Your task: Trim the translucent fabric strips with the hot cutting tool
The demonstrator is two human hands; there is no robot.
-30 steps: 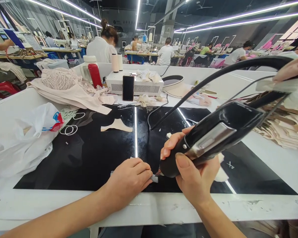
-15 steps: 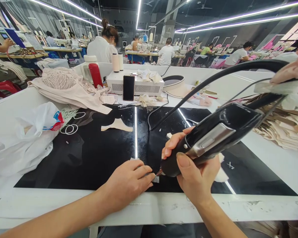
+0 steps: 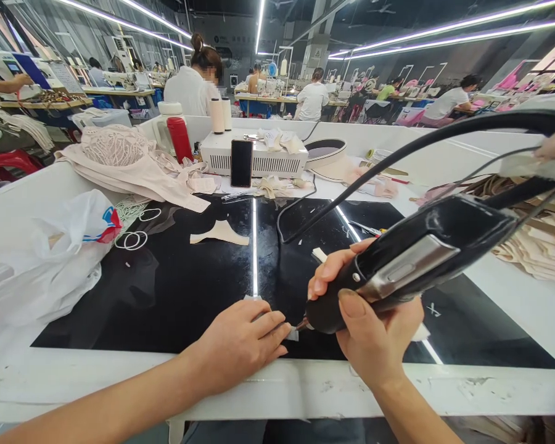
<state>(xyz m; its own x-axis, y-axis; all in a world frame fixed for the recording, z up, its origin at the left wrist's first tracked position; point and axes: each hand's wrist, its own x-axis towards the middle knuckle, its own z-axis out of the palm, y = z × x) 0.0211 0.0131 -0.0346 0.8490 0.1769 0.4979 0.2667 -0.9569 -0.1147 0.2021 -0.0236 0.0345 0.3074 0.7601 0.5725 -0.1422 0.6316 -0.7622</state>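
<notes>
My left hand lies palm down near the mat's front edge, its fingers stretched out over a small pale piece. Most of that piece is hidden under the fingers. Wrapped around a thick black corded hand tool with a silver side lever is my right hand. The tool's thin copper-coloured tip points down left, right beside my left fingertips and the pale piece; whether it touches the piece I cannot tell. A cut beige fabric piece rests farther back on the black mat.
A white plastic bag and beige bras lie at left. Behind the mat stand a phone, a white vented box and a red bottle. Stacked beige pieces sit at right. The tool's cable arches across.
The tool and my right hand have shifted slightly right, with the tip a little farther from my left fingertips. My left hand stays almost where it was.
</notes>
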